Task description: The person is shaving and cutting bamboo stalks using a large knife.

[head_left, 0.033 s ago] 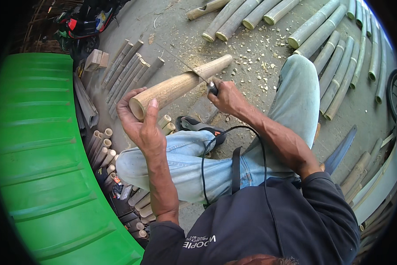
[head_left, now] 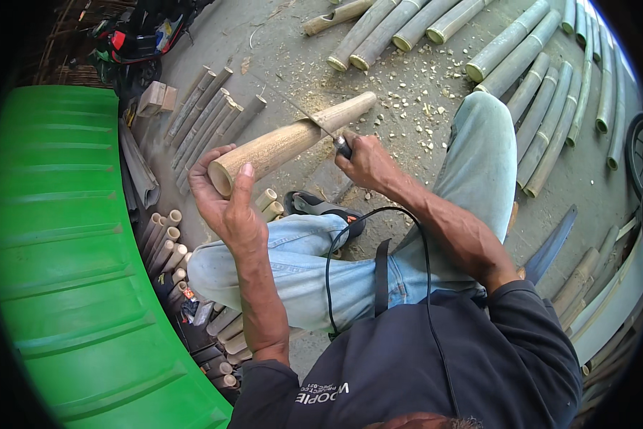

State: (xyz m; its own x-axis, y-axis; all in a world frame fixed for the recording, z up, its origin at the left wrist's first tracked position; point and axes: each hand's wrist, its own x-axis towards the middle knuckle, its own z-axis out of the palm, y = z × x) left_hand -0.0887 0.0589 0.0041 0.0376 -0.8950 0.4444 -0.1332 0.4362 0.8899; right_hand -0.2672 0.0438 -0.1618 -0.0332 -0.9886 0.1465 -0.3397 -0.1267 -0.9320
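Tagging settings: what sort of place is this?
Probably a bamboo workshop: cut poles lie in rows, pale chips litter the floor, and the right hand holds a blade across a bamboo tube.

A matt, fibrous surface is shown by the tan tapered bamboo tube [head_left: 271,152], grey metal by the long thin blade [head_left: 324,129], and a smooth sheen by the bright green ribbed sheet [head_left: 64,250].

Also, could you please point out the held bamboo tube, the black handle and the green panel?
Bamboo tube [head_left: 284,142]: head view, middle of its side.
Black handle [head_left: 344,146]: head view, its exposed part.
Green panel [head_left: 57,239]: head view, its ribbed surface.
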